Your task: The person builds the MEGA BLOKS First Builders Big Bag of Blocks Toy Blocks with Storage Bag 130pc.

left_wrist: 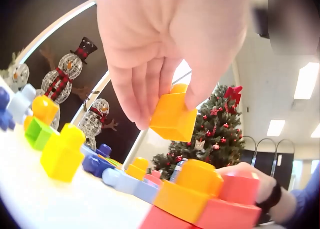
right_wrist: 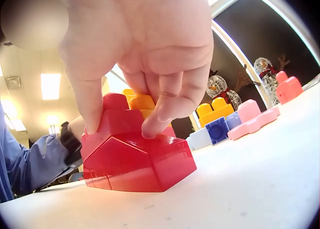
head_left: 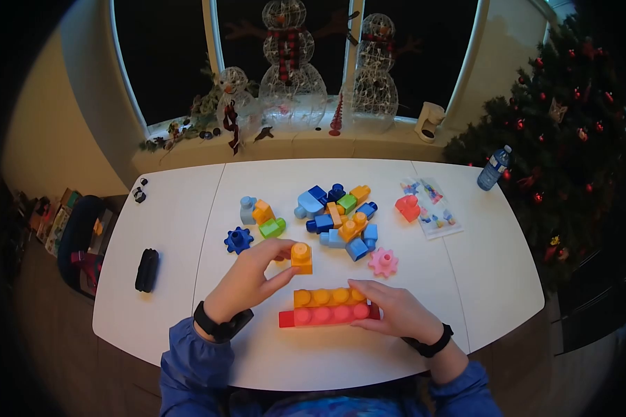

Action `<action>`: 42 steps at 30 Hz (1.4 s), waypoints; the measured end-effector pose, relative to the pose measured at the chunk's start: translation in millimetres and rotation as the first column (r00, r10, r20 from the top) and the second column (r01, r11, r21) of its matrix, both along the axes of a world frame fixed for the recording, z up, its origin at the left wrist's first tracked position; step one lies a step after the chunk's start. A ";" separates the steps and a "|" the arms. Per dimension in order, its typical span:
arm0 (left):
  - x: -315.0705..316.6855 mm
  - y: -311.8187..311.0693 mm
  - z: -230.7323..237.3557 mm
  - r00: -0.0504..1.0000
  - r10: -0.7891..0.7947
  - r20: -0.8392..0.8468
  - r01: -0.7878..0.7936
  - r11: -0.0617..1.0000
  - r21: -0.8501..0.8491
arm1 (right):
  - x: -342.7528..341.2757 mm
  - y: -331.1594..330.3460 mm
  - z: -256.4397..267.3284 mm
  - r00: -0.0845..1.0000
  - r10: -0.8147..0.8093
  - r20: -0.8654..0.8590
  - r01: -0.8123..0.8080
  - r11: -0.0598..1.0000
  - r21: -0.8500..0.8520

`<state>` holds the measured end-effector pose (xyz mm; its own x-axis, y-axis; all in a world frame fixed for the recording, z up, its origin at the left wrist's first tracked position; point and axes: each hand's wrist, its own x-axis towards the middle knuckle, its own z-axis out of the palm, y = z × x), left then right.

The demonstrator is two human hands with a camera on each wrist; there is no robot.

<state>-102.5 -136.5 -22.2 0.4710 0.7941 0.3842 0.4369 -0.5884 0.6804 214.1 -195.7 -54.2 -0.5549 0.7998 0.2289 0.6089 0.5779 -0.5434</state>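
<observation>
My left hand [head_left: 252, 276] pinches a small yellow-orange toy building block [left_wrist: 172, 118] between thumb and fingers, raised above the table. Below and to its right lies a long block build [head_left: 330, 306], with an orange row of studs along the far side and a coral-red row along the near side. Under these rows is a darker red base [right_wrist: 137, 164], which sticks out at both ends. My right hand [head_left: 401, 311] grips the right end of this build, thumb on the near side and fingers on the far side. Another yellow block [left_wrist: 62, 154] stands near my left hand, mostly hidden in the head view.
Beyond the hands lies a pile of blue, orange and green blocks [head_left: 358, 242]. A blue gear piece [head_left: 238, 240] and a pink gear piece [head_left: 383, 263] flank it. Farther right are a coral block [head_left: 408, 207], a picture sheet [head_left: 439, 221] and a water bottle [head_left: 494, 169]. A black case [head_left: 147, 270] lies left.
</observation>
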 end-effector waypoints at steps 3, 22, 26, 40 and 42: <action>0.2 -30.1 -11.1 0.988 -0.052 0.148 0.071 0.989 -0.130 | 0.9 -0.7 4.4 0.999 0.000 0.041 0.003 0.998 -0.064; -0.7 -45.4 -32.4 0.998 -0.005 0.069 0.011 0.995 -0.097 | 1.6 0.4 1.4 0.999 0.012 0.038 -0.011 0.999 -0.031; -6.1 -31.4 -23.3 0.998 -0.019 0.052 0.023 0.996 -0.081 | 1.4 1.1 3.5 0.999 0.008 0.043 -0.006 0.998 -0.054; -32.8 131.0 -55.6 0.805 0.505 -0.311 -0.472 0.863 0.180 | 3.9 2.9 -3.9 1.000 0.017 0.024 -0.016 0.999 -0.029; -30.3 130.8 -50.6 0.841 0.476 -0.258 -0.438 0.878 0.192 | 3.4 2.1 -1.8 0.999 0.009 0.038 -0.007 0.999 -0.053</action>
<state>-132.9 -5.7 -72.8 0.1705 0.9030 0.3944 0.8414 -0.3417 0.4187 217.5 -193.5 -55.9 -0.5686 0.8059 0.1652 0.6252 0.5539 -0.5498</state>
